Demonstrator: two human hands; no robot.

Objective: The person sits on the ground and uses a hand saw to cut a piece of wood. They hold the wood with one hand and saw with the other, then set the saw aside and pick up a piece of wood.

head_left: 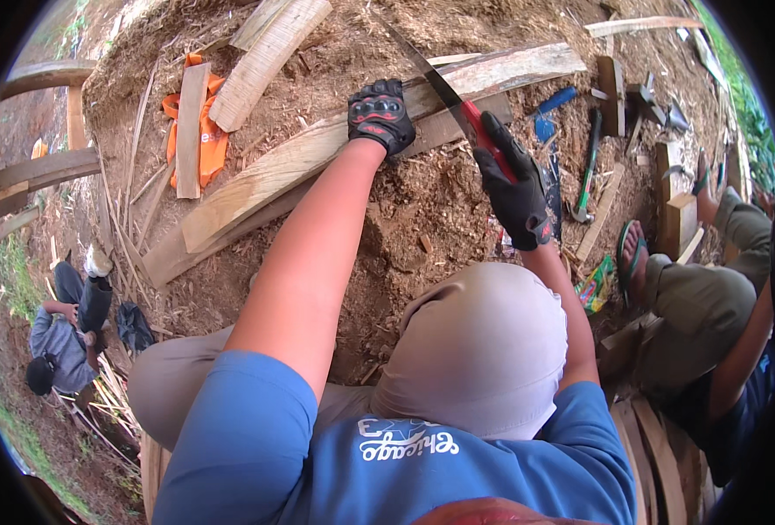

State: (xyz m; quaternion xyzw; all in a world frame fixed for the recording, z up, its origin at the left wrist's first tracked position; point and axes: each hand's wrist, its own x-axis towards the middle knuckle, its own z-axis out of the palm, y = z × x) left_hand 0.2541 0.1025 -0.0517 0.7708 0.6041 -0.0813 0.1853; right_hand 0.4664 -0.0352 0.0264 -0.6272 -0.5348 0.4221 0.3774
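Note:
A long, pale wooden plank (269,175) lies slantwise across the ground ahead of me, with another board under it. My left hand (381,116), in a black glove with red marks, is closed over the plank near its middle. In my right hand (514,179), also gloved, is the red handle of a handsaw (440,86). Its dark blade points up and to the left, passing over the plank just right of my left hand. From this angle I cannot tell whether the teeth touch the wood.
Offcuts (269,61) and an orange bag (211,140) lie at the upper left. A hammer (590,166) and a blue tool (552,109) rest to the right. One person (702,297) sits close on my right; another (68,319) sits farther left. Sawdust covers the ground.

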